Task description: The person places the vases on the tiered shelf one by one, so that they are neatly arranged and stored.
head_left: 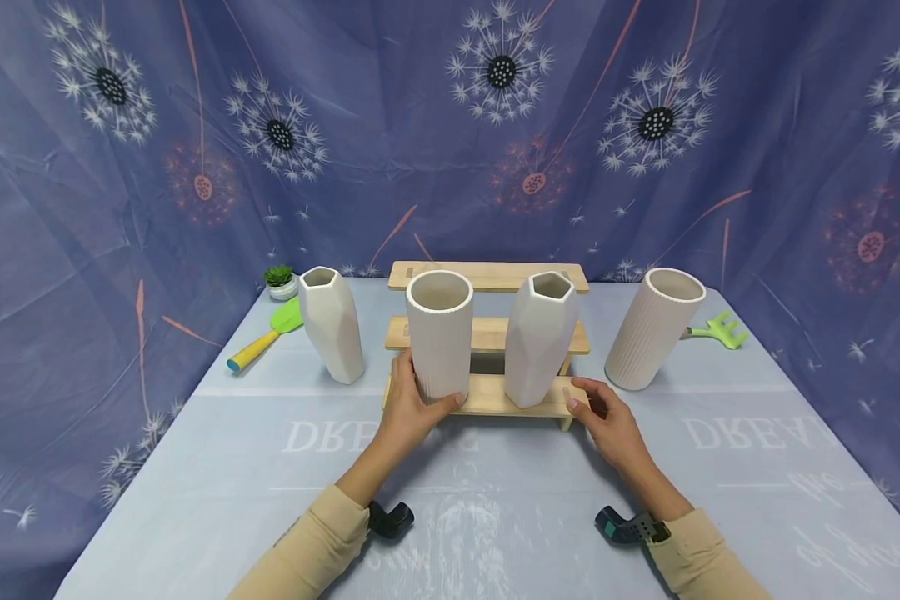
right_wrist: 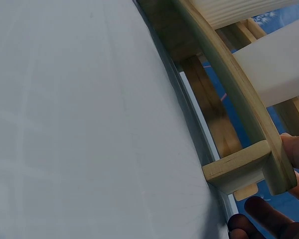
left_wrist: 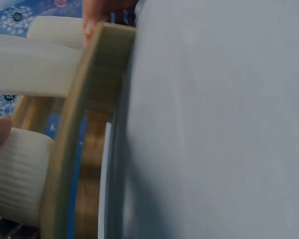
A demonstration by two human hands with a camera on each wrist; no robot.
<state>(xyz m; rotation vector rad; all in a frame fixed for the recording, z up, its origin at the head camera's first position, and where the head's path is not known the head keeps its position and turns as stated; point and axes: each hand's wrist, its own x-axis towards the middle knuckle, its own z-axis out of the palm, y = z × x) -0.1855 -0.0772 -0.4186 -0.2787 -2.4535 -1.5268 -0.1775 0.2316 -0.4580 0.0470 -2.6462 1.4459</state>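
Taking the wooden rack (head_left: 487, 333) as the landmark: far to its left, by the backdrop, sit a small potted plant (head_left: 280, 281) and a green trowel (head_left: 266, 336), and just left of the rack a faceted vase (head_left: 332, 323) stands upright on the worktop (head_left: 217, 467). The left hand (head_left: 408, 406) grips the ribbed vase (head_left: 440, 332) at its base, fingers wrapped behind it and thumb across the front, where the vase stands on the rack's lowest step at its left end. To do this well, I judge the grip should stay low and snug while the vase is kept upright, its base flat and fully on the step, set back from the front edge, before the fingers let go. On the same step, right of the middle, a second faceted vase (head_left: 540, 337) stands upright, near but apart from the ribbed one, so any sideways shift needs care not to knock it. The right hand (head_left: 607, 421) rests at the rack's right front corner with fingers curled against the edge of the step, steadying it; the right wrist view shows a fingertip touching the wood. Holding that corner firm should keep the rack from sliding. Right of the rack stands another ribbed vase (head_left: 652, 327), and beyond it lies a green rake (head_left: 720, 330).
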